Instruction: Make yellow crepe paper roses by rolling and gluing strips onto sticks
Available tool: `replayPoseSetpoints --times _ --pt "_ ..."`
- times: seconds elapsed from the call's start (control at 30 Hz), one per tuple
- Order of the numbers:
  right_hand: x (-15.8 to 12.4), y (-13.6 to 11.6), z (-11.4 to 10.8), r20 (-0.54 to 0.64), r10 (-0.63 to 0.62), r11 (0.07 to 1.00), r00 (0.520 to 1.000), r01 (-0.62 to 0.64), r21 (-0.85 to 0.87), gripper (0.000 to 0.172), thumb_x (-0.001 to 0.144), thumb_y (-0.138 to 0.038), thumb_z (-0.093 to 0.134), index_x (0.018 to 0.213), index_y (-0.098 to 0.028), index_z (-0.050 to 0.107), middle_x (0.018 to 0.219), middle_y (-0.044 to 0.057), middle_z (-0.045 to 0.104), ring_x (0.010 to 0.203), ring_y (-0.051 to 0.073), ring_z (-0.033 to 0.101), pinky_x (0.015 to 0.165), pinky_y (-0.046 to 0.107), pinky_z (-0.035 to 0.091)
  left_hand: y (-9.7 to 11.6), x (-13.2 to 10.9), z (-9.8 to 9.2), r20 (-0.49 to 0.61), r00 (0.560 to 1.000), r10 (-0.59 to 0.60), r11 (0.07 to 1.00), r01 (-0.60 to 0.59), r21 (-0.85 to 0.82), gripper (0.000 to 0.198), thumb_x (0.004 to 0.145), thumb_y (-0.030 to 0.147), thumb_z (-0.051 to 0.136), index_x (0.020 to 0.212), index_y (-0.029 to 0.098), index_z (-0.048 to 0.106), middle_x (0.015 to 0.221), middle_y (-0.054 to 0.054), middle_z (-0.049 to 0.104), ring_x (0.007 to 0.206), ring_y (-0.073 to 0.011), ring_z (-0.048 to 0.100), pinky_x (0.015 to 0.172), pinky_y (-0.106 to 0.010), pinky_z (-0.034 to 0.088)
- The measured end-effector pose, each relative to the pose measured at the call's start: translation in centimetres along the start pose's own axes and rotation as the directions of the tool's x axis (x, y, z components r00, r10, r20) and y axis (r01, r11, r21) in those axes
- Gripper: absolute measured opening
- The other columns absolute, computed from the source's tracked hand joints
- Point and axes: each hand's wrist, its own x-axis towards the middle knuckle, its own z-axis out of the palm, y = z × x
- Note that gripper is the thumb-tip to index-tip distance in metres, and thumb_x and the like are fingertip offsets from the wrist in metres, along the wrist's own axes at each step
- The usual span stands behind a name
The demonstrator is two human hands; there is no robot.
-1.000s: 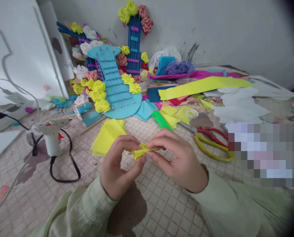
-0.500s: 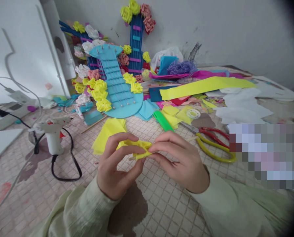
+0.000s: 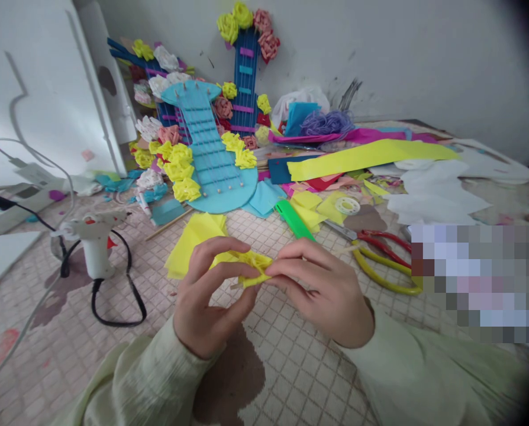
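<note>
Two hands work a crumpled yellow paper above a crowded worktop, its cover printed with a brown grid and broken by a dark brown patch between the pale green sleeves. The left hand curls its fingers and thumb about the paper's left side; the right hand pinches its right end between thumb and fingertips. A thin stick pokes from the paper's lower left.

Behind, a light-blue guitar shape trimmed with yellow paper flowers leans in front of a dark-blue guitar neck, near a grey, scuffed wall. A white panel stands at far left. Purple yarn and a long yellow strip lie toward the back right, where the worktop's far edge meets the wall.

The gridded cover shows between the forearms and on to a white glue gun, upright and well apart from the left hand. Room is tighter beyond the fingers: yellow sheets lie just behind the left hand, a green tool just behind the right, and yellow and red handles to its right.

Any print on the white tape roll is too small to read; a pixelated block masks the area at right.
</note>
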Motion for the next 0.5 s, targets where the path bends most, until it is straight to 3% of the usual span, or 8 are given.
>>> replayPoseSetpoints --times 0.17,0.33,0.5 --pt "0.6 0.2 -0.3 0.002 0.072 0.99 0.997 -0.072 0.122 0.004 0.075 -0.013 0.06 0.077 -0.016 0.061 0.075 0.002 0.058 0.071 0.011 0.055 0.062 0.024 0.047 0.0 0.3 -0.3 0.059 0.998 -0.024 1.0 0.024 0.003 0.047 0.062 0.012 0.067 0.105 0.018 0.048 0.104 -0.007 0.055 0.101 -0.0223 0.05 0.089 -0.04 0.039" --pt "0.8 0.7 -0.6 0.174 0.263 0.931 0.949 -0.297 0.211 0.006 0.073 -0.019 0.062 0.078 -0.015 0.064 0.076 0.002 0.059 0.064 0.01 0.054 0.053 0.021 0.046 -0.3 0.7 -0.5 0.21 0.962 -0.176 0.984 0.179 0.008 0.022 0.07 0.019 0.061 0.091 0.019 0.056 0.083 -0.002 0.062 0.077 -0.0157 0.057 0.072 -0.029 0.045" --pt "1.0 1.1 -0.7 0.257 0.399 0.86 0.88 -0.457 0.228 0.012 0.072 -0.019 0.062 0.084 -0.017 0.064 0.081 0.003 0.063 0.068 0.011 0.059 0.058 0.023 0.05 -0.9 0.3 0.1 0.174 0.904 -0.39 0.878 0.422 -0.226 0.014 0.07 0.024 0.062 0.082 0.019 0.059 0.078 -0.002 0.063 0.072 -0.0155 0.058 0.068 -0.028 0.046"
